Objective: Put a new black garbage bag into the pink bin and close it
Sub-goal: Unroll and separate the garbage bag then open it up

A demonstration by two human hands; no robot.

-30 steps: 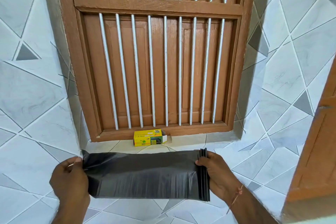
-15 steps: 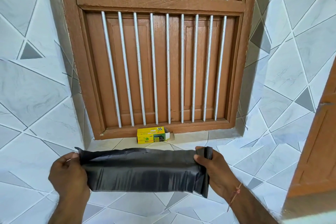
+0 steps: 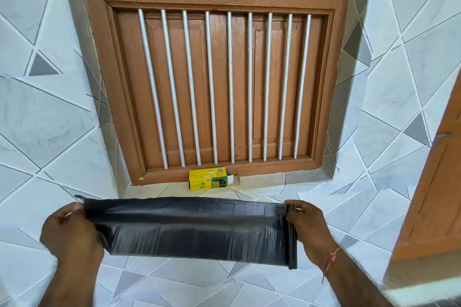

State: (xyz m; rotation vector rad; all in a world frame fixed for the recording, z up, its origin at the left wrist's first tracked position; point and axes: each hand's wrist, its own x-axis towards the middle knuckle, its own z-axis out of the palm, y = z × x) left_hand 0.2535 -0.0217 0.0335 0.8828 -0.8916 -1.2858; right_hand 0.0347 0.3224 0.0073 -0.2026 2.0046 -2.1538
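Observation:
A folded black garbage bag is stretched flat and level between both hands in front of the tiled wall. My left hand pinches its left end. My right hand grips the right end, where the plastic is still pleated into a thick folded strip. The pink bin is not in view.
A small yellow garbage-bag box, its flap open, lies on the tiled sill under a brown wooden shuttered window with white bars. Blue-white tiled walls surround it. A brown wooden door edge stands at the right.
The bag has been pulled wider and tauter between the hands. The view has moved closer to the window.

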